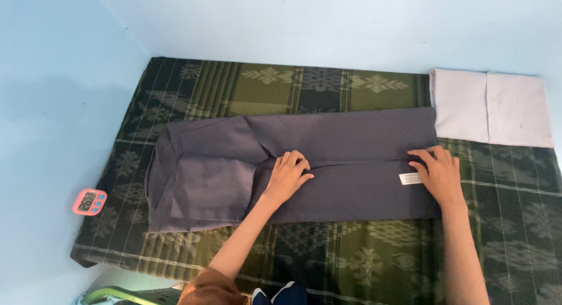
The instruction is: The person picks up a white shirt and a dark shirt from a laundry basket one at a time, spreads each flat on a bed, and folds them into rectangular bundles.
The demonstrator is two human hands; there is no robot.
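While both palms lay flat on the grey garment (328,164) at mid-mat, neither gripped it: the left hand (288,177) pressed the centre seam with fingers spread, the right hand (439,173) pinned the three o'clock edge by a white label (411,178). Smoothing outward along that seam would have kept the soft matte cloth flat. A patterned green mat (351,258) lay beneath.
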